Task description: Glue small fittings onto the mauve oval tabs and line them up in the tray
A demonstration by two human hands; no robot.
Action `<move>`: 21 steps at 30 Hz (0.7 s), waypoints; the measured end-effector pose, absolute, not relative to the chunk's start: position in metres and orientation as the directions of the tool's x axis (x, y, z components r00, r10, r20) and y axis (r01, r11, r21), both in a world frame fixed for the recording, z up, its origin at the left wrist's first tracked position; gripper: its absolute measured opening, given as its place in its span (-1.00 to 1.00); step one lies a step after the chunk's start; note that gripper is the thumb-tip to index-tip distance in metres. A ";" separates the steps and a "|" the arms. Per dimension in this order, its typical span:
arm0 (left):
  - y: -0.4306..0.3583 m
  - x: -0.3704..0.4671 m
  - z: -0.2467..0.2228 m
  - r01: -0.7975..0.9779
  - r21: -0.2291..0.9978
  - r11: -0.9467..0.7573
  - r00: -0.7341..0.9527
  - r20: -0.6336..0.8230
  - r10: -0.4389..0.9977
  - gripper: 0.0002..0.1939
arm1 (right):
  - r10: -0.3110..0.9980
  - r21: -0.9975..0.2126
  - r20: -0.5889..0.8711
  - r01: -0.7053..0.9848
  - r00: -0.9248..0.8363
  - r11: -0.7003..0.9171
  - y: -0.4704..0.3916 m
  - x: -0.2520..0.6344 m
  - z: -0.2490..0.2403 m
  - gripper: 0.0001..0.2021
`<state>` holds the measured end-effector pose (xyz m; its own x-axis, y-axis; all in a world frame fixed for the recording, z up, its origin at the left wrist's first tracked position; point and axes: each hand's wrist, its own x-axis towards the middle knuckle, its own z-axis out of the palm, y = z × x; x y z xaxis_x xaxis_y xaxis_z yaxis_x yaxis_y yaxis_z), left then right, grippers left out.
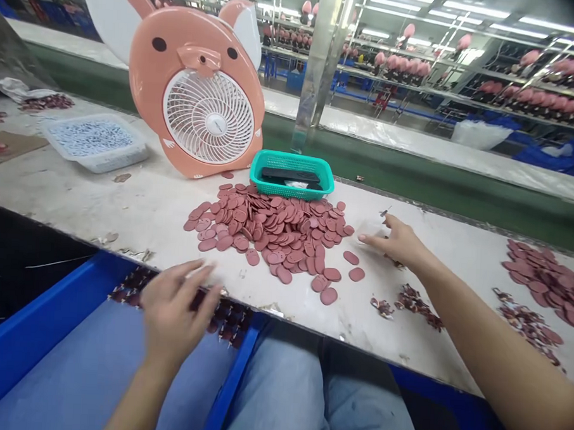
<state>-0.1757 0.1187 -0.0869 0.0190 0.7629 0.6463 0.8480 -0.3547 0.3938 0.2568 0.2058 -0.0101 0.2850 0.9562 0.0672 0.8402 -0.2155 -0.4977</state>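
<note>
My left hand (178,308) is over the table's front edge and the blue bin, its fingers spread, slightly blurred, with nothing in them. My right hand (400,242) is right of a pile of dark red oval discs (286,227). Its thumb and forefinger are apart around a small translucent container (369,231); whether they grip it is unclear. A thin small metallic piece (385,211) shows at the forefinger tip. Small clusters of dark red parts with wires (414,302) lie below the right wrist. Several loose discs lie between the pile and that hand.
A teal basket (293,157) with a black object stands behind the pile. An orange pig-shaped fan (149,95) and a white tray of small pieces (93,140) are at the left. More discs (548,283) lie far right. A blue bin (39,334) holds assembled dark parts below.
</note>
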 end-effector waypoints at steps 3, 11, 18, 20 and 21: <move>0.125 -0.138 -0.059 0.827 0.209 -0.521 0.369 0.497 0.785 -0.49 | 0.957 -0.582 0.014 0.781 0.291 -0.229 0.219 0.247 -0.012 -0.38; 0.104 -0.124 -0.067 0.655 0.202 -0.728 0.463 0.655 0.597 -0.78 | 0.973 -0.848 0.066 0.527 0.220 -0.062 0.146 0.200 0.022 -0.64; 0.044 -0.085 -0.057 0.342 0.462 -0.818 0.276 0.783 0.558 -0.51 | 0.883 -0.905 -0.320 -0.164 -0.343 -0.392 0.044 0.124 -0.014 -0.51; 0.030 -0.074 -0.056 0.235 0.570 -0.788 0.216 0.759 0.614 -0.54 | 0.844 -0.804 -0.347 -0.333 -0.408 -0.492 0.029 0.113 -0.022 -0.45; 0.024 -0.069 -0.056 0.201 0.622 -0.757 0.175 0.738 0.652 -0.58 | 0.851 -0.765 -0.345 -0.406 -0.397 -0.500 0.023 0.109 -0.024 -0.43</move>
